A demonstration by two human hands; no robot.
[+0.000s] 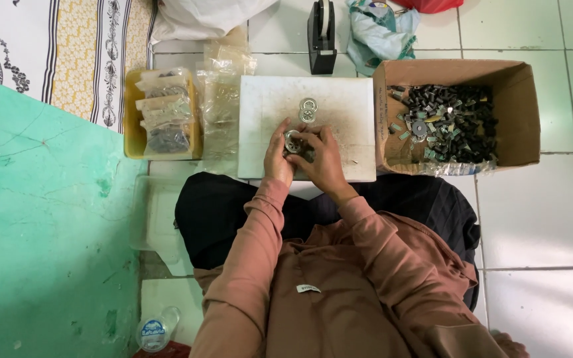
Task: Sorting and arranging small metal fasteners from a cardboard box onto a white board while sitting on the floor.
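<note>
We sit on a white tiled floor (538, 219) with a white board (339, 113) lying flat just beyond our knees. Our left hand (276, 156) and right hand (323, 162) meet over the near edge of this board, and a small round metal part (292, 140) sits between them. The left fingers (280, 132) curl around the left side of the part and the right fingers (313, 138) close over its right side, so both hands grip it; how tightly we cannot tell. Two metal rings (308, 110) lie on the board just beyond the hands, touching each other and apart from the held part. To the right of the board stands an open cardboard box (518, 113) filled with small dark pieces (455, 122). To the left, a yellow tray (130, 126) holds filled clear bags (166, 113), and more clear bags (221, 99) lie between tray and board. A black tape dispenser (321, 36) stands at the far side. A green surface (41, 219) covers the left of the scene, with a patterned cloth (81, 53) beyond it.
</note>
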